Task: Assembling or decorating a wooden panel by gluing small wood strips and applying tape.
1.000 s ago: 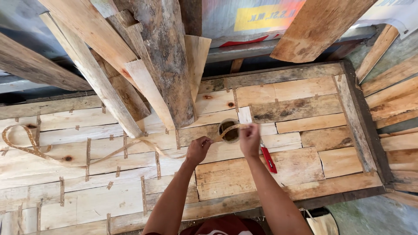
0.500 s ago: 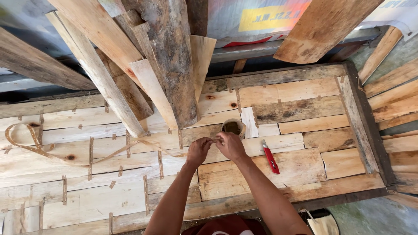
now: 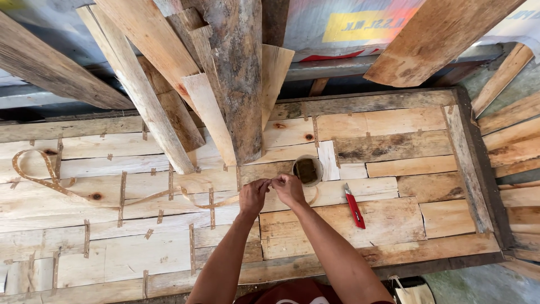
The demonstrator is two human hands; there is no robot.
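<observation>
I see both hands pinched on the thin strip: left hand (image 3: 253, 194) and right hand (image 3: 288, 188) meet just below the small cup (image 3: 306, 169), the strip (image 3: 112, 198) trailing leftward. Next, I judge, comes a steady pull. Right hand has dropped from the cup; red cutter (image 3: 355, 206) lies untouched rightward.

My left hand (image 3: 254, 194) and right hand (image 3: 288, 188) pinch the strip (image 3: 67, 191) over the boards (image 3: 394, 219), near a cup (image 3: 306, 169) and red knife (image 3: 354, 206).

Thin tan strip (image 3: 140, 197), looping leftward across the boards
</observation>
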